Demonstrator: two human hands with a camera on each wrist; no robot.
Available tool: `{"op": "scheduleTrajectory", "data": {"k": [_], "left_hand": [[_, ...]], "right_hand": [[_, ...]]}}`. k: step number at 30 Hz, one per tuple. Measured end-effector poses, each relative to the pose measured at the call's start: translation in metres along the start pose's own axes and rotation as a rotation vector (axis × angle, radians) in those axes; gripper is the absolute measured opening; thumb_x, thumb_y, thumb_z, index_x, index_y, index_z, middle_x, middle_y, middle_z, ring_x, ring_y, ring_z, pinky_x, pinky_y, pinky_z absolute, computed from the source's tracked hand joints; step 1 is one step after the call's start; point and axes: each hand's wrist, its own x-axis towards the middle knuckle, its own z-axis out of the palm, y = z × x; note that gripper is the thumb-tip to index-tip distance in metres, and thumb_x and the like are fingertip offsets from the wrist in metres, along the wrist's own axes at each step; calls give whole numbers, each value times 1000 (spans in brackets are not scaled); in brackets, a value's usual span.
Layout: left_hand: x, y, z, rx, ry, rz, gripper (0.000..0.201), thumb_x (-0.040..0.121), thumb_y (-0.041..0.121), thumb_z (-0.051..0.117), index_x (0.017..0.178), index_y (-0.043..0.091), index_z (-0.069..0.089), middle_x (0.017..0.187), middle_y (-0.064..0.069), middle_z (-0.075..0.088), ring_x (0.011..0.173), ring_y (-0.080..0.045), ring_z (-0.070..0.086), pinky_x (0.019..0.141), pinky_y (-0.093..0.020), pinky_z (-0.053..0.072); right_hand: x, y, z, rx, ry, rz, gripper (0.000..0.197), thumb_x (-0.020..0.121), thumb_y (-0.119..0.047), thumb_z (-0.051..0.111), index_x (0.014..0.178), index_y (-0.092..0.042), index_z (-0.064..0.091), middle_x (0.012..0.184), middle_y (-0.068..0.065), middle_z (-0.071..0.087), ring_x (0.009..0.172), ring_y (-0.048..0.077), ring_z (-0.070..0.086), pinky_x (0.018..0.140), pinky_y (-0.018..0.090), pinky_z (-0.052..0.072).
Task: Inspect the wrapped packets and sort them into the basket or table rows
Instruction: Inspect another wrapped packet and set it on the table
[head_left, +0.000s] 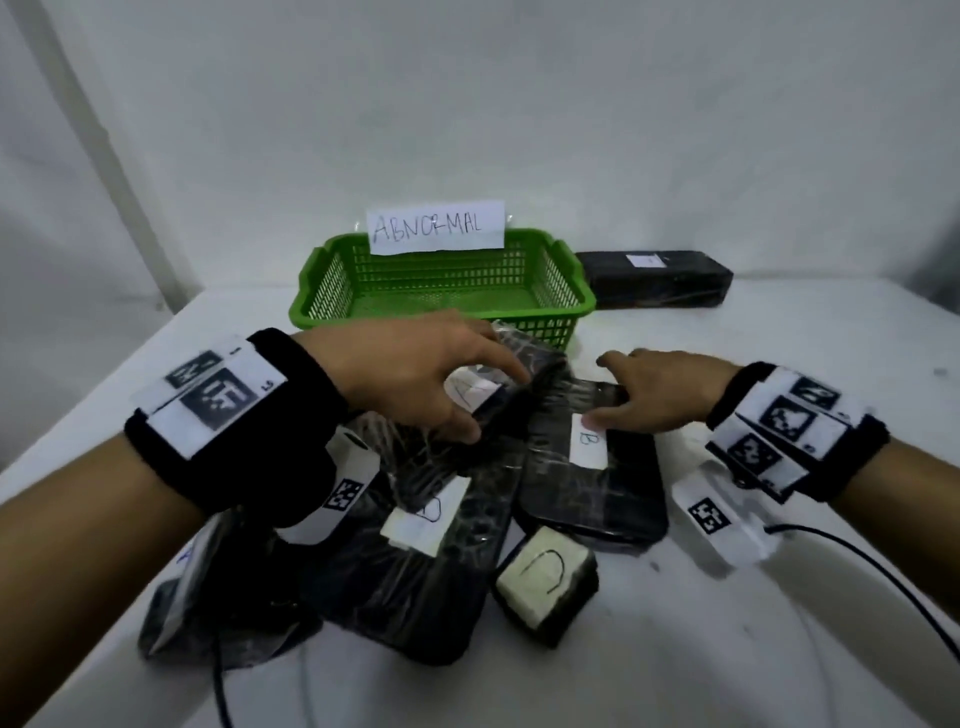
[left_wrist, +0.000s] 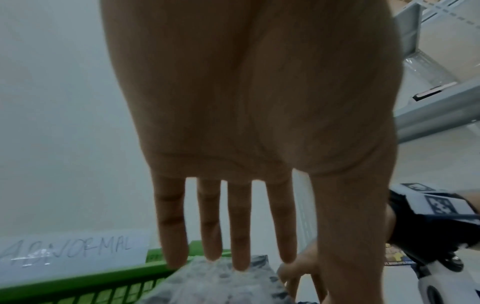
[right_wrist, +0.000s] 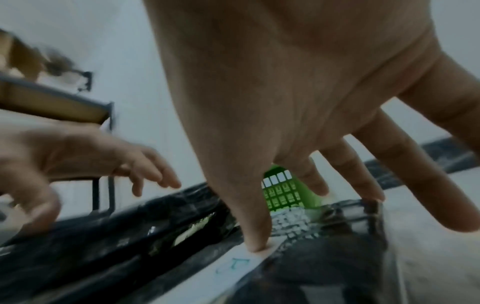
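Note:
Several black film-wrapped packets with white letter labels lie heaped mid-table. My left hand (head_left: 496, 405) hovers over the top packet, labelled A (head_left: 543, 366); its fingers (left_wrist: 240, 236) hang straight, tips at the packet's far edge and thumb at the near edge, not curled round it. My right hand (head_left: 602, 389) lies spread on the packet labelled B (head_left: 587, 493), thumb (right_wrist: 255, 236) pressing the white label, fingertips on the far edge. The green basket (head_left: 584, 299) with its ABNORMAL sign (head_left: 435, 227) stands behind the heap with nothing in it.
A long black wrapped packet (head_left: 654, 280) lies at the back right beside the basket. A small block with a white top (head_left: 545, 577) sits at the heap's front, and another packet (head_left: 176, 597) lies under my left wrist. Black cables (head_left: 857, 561) trail across the white table (head_left: 727, 649).

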Motion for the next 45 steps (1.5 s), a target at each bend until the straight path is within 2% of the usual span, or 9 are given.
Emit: {"op": "scheduleTrajectory", "data": {"k": [7, 10, 14, 19, 21, 24, 29, 32, 45], "left_hand": [[17, 14, -1, 14, -89, -86, 66, 86, 51, 69, 144, 44, 41, 147, 15, 41, 129, -12, 46, 99, -33, 42], [18, 18, -5, 4, -37, -137, 75, 77, 79, 43, 140, 39, 45, 140, 10, 52, 116, -12, 54, 100, -38, 46], [19, 22, -12, -97, 89, -141, 85, 76, 89, 19, 131, 35, 53, 123, 10, 64, 107, -12, 61, 99, -41, 48], [18, 11, -29, -851, 613, -73, 55, 84, 53, 63, 132, 32, 47, 113, 11, 68, 97, -10, 69, 81, -35, 59], [17, -5, -36, -1088, 918, -35, 47, 88, 27, 74, 128, 24, 50, 112, 3, 66, 106, -18, 65, 80, -44, 60], [10, -33, -42, -1185, 1106, 11, 47, 81, 25, 76, 124, 19, 55, 114, -11, 65, 113, -30, 63, 86, -47, 59], [-5, -69, -38, -1031, 1288, -43, 34, 91, 28, 69, 120, 11, 62, 117, -13, 66, 104, -20, 68, 88, -35, 56], [-9, -82, -41, -1023, 1282, -30, 26, 96, 17, 62, 120, 8, 58, 109, -4, 69, 97, -10, 68, 80, -24, 54], [-27, -81, -31, -992, 1243, -36, 52, 76, 36, 72, 120, 13, 58, 109, -2, 73, 98, -15, 72, 77, -25, 57]], "right_hand": [[2, 21, -8, 697, -45, 15, 60, 78, -38, 85, 126, -17, 56, 120, 5, 63, 104, 24, 65, 81, 41, 61], [-16, 30, -39, 776, 161, -48, 51, 73, -24, 89, 115, -18, 60, 103, 4, 67, 83, 19, 66, 58, 31, 57], [-40, 43, -87, 909, 553, -121, 45, 77, -24, 87, 113, -19, 60, 99, 0, 66, 82, 16, 64, 68, 30, 53], [-34, 16, -112, 1564, 963, -243, 40, 80, -12, 80, 106, -24, 53, 100, -3, 67, 79, 11, 67, 66, 31, 59], [-23, -4, -113, 1690, 886, -273, 40, 82, -12, 79, 108, -21, 50, 96, -2, 68, 69, 6, 67, 56, 26, 56], [-3, -31, -110, 1771, 710, -329, 45, 83, -10, 78, 117, -15, 50, 89, -2, 70, 62, 4, 69, 49, 22, 52], [27, -67, -108, 1731, 651, -514, 60, 76, -6, 82, 130, -6, 55, 116, 12, 73, 96, 20, 74, 77, 36, 61], [41, -79, -113, 1748, 705, -626, 51, 73, -16, 80, 120, -10, 62, 110, 6, 76, 101, 23, 73, 83, 36, 60], [46, -83, -108, 1540, 635, -715, 45, 77, -25, 77, 119, -15, 64, 114, 7, 75, 106, 23, 73, 97, 49, 57]]}}
